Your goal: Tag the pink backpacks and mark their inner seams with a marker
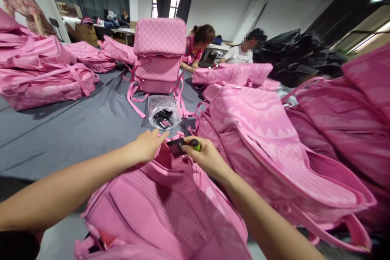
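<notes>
A pink backpack (pixel 170 207) lies in front of me, its perforated back panel facing up. At its top edge my left hand (pixel 150 144) grips the pink fabric beside an opening. My right hand (pixel 202 152) pinches a small black card (pixel 176 146) at that opening and also holds a green tool with a black end (pixel 195 145) between its fingers. Just beyond my hands sits a clear plastic bag (pixel 164 113) with black tags inside.
Checkered pink bags (pixel 160 36) stand stacked behind the plastic bag on the grey cloth-covered table (pixel 61 130). A large pink backpack (pixel 262 130) leans at the right, with more behind it. Pink bags (pixel 45 77) are piled at the left. Several people are around the room.
</notes>
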